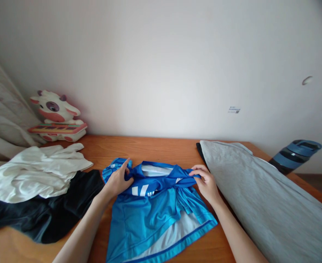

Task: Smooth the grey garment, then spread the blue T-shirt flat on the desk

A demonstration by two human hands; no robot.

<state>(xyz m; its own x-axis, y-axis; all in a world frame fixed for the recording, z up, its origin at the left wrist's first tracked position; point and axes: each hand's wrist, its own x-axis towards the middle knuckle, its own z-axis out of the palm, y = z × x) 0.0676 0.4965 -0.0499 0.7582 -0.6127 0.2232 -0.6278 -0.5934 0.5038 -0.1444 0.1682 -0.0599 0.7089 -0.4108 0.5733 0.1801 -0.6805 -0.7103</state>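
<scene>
A blue sports jersey (147, 215) lies on the wooden table in front of me, its collar toward the wall and its hem toward me. White marks show on its darker upper part, which is bunched in folds. Part of the hem gapes and bares the pale inside. My left hand (119, 180) rests on the shoulder at the left, index finger and thumb spread apart. Beyond its fingertips the left sleeve lies crumpled. At the other side, my right hand (206, 182) pinches the fabric near the right sleeve between thumb and fingers.
White cloth (37, 171) and black clothing (59, 215) are heaped at the left. A cow-shaped toy keyboard (58, 117) stands behind them by the curtain (7, 98). Grey clothing (259, 190) covers the table's right side, with a tilted blue bottle (295, 155) beyond. The wall closes off the back.
</scene>
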